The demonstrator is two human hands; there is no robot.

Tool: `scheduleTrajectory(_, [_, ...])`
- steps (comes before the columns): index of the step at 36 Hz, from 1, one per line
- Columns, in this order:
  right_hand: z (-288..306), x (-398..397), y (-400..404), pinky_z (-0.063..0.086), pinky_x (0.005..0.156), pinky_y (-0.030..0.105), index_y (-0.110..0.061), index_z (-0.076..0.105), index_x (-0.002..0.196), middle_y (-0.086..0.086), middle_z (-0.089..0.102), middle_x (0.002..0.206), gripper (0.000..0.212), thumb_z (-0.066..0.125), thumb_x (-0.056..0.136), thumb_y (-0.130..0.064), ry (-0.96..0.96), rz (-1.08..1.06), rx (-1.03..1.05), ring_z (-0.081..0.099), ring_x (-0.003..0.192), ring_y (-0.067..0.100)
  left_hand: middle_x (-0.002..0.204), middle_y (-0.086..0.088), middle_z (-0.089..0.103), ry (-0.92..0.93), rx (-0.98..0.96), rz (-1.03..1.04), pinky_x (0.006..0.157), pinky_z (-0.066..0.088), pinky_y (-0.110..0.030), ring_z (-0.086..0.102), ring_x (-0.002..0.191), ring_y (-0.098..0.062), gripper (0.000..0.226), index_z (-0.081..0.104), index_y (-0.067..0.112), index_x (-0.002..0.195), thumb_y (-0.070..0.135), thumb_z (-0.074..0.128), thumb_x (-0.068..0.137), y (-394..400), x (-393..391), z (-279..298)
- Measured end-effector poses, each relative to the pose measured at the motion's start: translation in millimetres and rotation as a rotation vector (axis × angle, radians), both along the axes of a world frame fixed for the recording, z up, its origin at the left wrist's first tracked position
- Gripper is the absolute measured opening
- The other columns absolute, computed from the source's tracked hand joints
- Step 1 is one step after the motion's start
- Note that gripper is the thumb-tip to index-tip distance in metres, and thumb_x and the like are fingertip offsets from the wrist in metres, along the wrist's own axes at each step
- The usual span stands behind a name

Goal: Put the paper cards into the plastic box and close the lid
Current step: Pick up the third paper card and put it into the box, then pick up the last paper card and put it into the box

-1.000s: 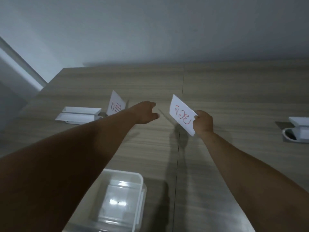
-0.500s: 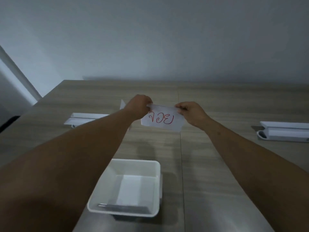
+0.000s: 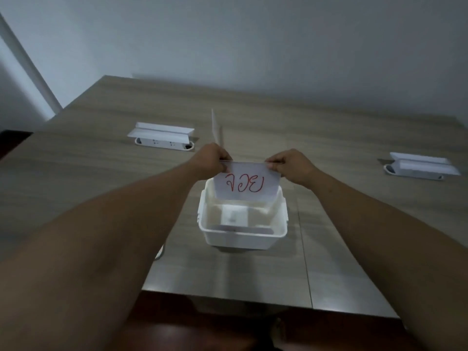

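Note:
A white paper card with red handwriting hangs upright over the far end of an open white plastic box. My left hand pinches its top left corner and my right hand pinches its top right corner. The card's lower edge dips just inside the box's far rim. Another white card stands upright on the table behind my left hand. A small white rounded edge peeks out beside my left forearm; whether it is the lid I cannot tell.
The wooden table has a near edge at the bottom. Two white cable-socket housings with raised flaps sit on it, one at the far left and one at the far right. A grey wall stands behind.
My left hand has joined my right on the card. Both hands have brought it from above the bare table to over the box, now hanging upright.

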State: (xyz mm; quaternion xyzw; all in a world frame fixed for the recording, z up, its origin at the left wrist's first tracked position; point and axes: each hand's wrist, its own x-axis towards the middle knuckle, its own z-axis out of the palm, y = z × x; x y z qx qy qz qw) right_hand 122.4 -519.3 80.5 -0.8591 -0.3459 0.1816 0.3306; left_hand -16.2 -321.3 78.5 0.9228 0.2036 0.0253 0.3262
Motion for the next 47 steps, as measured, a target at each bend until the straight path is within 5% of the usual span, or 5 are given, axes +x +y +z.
scheduleTrajectory(15, [-72.4,-68.4,-24.2,0.040,0.086,0.021,-0.009,0.074,0.108,0.004,0.072,0.116,0.023,0.066,0.088,-0.017,0.053,0.150,-0.349,0.063,0.108,0.018,0.100,-0.007,0.075,0.275,0.069,-0.222,0.080,0.048,-0.028,0.066,0.096,-0.026,0.021,0.077,0.010,0.097,0.012,0.059,0.086,-28.5,-69.2,-85.2])
scheduleTrajectory(19, [-86.4,-73.0,-29.8,0.044,0.086,0.022,-0.012,0.073,0.110,0.002,0.071,0.118,0.023,0.062,0.089,-0.014,0.088,0.188,-0.408,0.064,0.107,0.018,0.112,-0.004,0.073,0.338,0.055,-0.256,0.092,0.049,-0.032,0.064,0.106,-0.025,0.026,0.074,0.011,0.106,0.017,0.053,0.092,-34.8,-75.1,-96.7])
scheduleTrajectory(33, [-81.3,-49.2,-25.3,0.044,0.083,0.023,-0.009,0.074,0.105,0.003,0.072,0.114,0.027,0.059,0.091,-0.026,0.085,0.091,-0.238,0.065,0.106,0.019,0.119,-0.004,0.067,0.384,0.095,-0.182,0.087,0.040,-0.026,0.060,0.108,-0.024,0.035,0.068,0.008,0.115,0.027,0.043,0.099,-33.1,-38.1,-77.4])
scheduleTrajectory(40, [-37.7,4.6,11.5,0.035,0.110,0.028,-0.013,0.054,0.135,0.007,0.054,0.142,0.049,0.059,0.091,-0.033,0.025,0.046,-0.152,0.051,0.130,0.020,0.130,-0.014,0.063,0.246,0.267,-0.097,0.104,0.042,-0.036,0.056,0.121,-0.030,0.040,0.063,0.005,0.122,0.029,0.038,0.101,3.4,4.3,-16.9])
scheduleTrajectory(47, [-14.9,42.9,58.6,0.021,0.119,0.036,-0.009,0.025,0.150,0.010,0.026,0.159,0.065,0.043,0.097,-0.042,-0.152,0.127,-0.336,0.025,0.146,0.026,0.132,-0.018,0.057,0.257,0.321,0.016,0.100,0.043,-0.042,0.054,0.121,-0.036,0.040,0.056,0.005,0.122,0.031,0.035,0.101,59.5,42.5,8.9])
